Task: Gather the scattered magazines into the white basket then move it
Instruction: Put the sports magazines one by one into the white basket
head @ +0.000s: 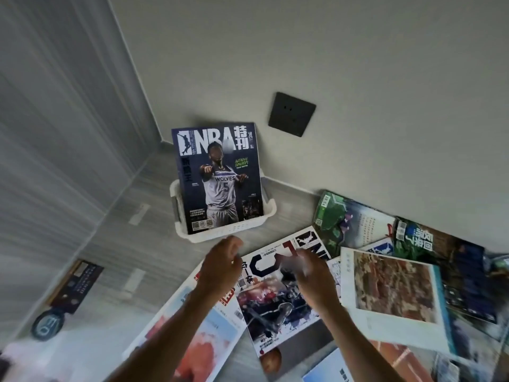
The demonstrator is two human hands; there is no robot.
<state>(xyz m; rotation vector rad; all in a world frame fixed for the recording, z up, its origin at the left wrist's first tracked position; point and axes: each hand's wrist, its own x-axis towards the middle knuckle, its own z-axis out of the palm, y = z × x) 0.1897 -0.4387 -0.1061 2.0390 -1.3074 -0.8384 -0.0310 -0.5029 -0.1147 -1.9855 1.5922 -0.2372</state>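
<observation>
Both hands hover empty, fingers loosely curled, over the white basketball-cover magazine (278,288): left hand (220,267) nearer the white plastic basket (220,232), right hand (308,271) beside; its long axis runs toward the basket.

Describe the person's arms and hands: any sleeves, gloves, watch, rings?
Both forearms are bare as far as the frame shows; no sleeves are visible. The left hand and right hand wear no gloves. No watch, band or markings show on either wrist. The fingers are motion-blurred, so rings cannot be ruled out.
</observation>
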